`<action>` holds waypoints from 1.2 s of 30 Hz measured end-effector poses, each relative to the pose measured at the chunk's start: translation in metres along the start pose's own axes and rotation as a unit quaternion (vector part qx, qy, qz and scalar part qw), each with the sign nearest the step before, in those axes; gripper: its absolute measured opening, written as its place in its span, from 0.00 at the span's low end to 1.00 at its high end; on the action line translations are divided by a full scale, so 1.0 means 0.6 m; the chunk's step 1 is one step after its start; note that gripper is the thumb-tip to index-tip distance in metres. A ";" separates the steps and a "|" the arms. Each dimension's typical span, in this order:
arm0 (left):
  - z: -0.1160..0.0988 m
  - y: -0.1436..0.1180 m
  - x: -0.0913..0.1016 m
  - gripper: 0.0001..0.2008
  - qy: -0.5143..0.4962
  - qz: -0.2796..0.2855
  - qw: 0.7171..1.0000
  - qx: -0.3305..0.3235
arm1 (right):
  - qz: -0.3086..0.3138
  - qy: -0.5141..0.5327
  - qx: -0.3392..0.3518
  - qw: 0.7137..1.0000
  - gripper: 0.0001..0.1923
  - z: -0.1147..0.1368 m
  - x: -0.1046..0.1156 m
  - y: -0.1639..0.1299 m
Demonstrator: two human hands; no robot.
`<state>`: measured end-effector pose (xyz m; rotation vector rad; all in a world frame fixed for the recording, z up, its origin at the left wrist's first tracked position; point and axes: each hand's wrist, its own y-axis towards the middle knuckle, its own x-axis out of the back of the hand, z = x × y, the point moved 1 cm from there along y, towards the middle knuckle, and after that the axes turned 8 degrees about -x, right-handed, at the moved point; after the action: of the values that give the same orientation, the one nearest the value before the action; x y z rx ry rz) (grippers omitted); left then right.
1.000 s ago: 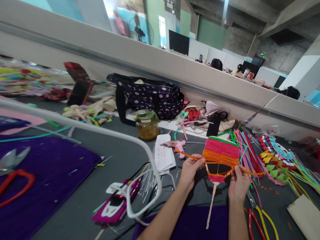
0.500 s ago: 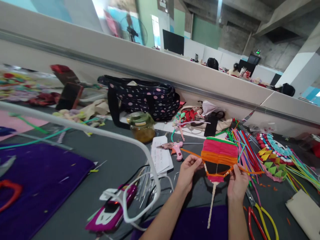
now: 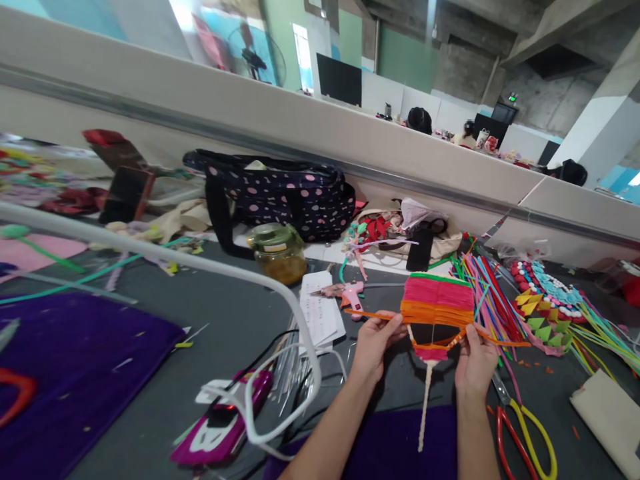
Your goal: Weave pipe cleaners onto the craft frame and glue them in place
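A woven fan-shaped piece (image 3: pixel 437 303) of pink and orange pipe cleaners with a green top edge is held up over the grey table (image 3: pixel 240 327). Its white twisted handle (image 3: pixel 425 407) hangs down. My left hand (image 3: pixel 374 343) pinches a long orange pipe cleaner (image 3: pixel 370 315) at the piece's left side. My right hand (image 3: pixel 475 363) grips the piece's lower right edge, where the orange strand sticks out to the right.
A pink glue gun (image 3: pixel 345 293), a paper sheet (image 3: pixel 320 313) and a jar (image 3: pixel 273 250) lie left of the hands. A dotted bag (image 3: pixel 280 193) stands behind. Loose pipe cleaners (image 3: pixel 493 297), a beaded craft (image 3: pixel 547 300) and yellow-handled pliers (image 3: pixel 525 433) are right. A white tube (image 3: pixel 200 267) arcs across; purple cloth (image 3: pixel 75 373) left.
The view has shifted a little. My left hand has drawn the orange pipe cleaner flatter and further left across the piece; my right hand stays at the lower right edge.
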<state>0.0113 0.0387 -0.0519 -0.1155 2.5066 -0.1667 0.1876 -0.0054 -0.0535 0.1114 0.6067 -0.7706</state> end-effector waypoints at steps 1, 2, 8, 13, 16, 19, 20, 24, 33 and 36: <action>0.000 0.001 0.001 0.16 0.010 0.000 1.000 -0.006 | 0.000 0.000 0.000 1.000 0.14 0.000 0.000 0.000; 0.001 0.001 0.002 0.16 0.019 -0.003 1.000 -0.014 | 0.000 -0.001 0.001 1.000 0.14 0.000 0.001 0.001; -0.002 0.002 0.002 0.16 0.041 -0.017 0.997 -0.060 | -0.013 -0.035 0.019 0.999 0.13 -0.002 0.007 0.006; 0.000 0.004 0.004 0.15 0.049 -0.015 0.996 -0.070 | -0.026 -0.068 0.030 0.997 0.13 0.000 0.011 0.010; 0.001 0.005 0.006 0.15 0.052 -0.019 0.996 -0.069 | -0.023 -0.071 0.036 0.997 0.13 0.003 0.010 0.010; 0.000 0.005 0.006 0.15 0.048 -0.022 0.996 -0.068 | -0.020 -0.071 0.030 0.997 0.13 0.005 0.008 0.009; -0.001 0.005 0.006 0.15 0.046 -0.022 0.996 -0.068 | -0.019 -0.072 0.027 0.997 0.13 0.006 0.008 0.009; -0.003 0.003 0.003 0.14 0.042 -0.027 0.996 -0.071 | -0.013 -0.081 0.022 0.996 0.13 0.009 0.007 0.007; -0.005 0.001 0.001 0.13 0.043 -0.048 0.992 -0.108 | 0.003 -0.043 0.002 0.999 0.16 0.011 -0.002 0.001; -0.003 0.001 0.001 0.12 0.035 -0.056 0.991 -0.113 | 0.005 -0.042 0.002 0.999 0.16 0.012 -0.004 0.001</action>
<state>0.0095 0.0395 -0.0508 -0.3491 2.5822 0.0705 0.1899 -0.0059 -0.0466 0.0846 0.5249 -0.7624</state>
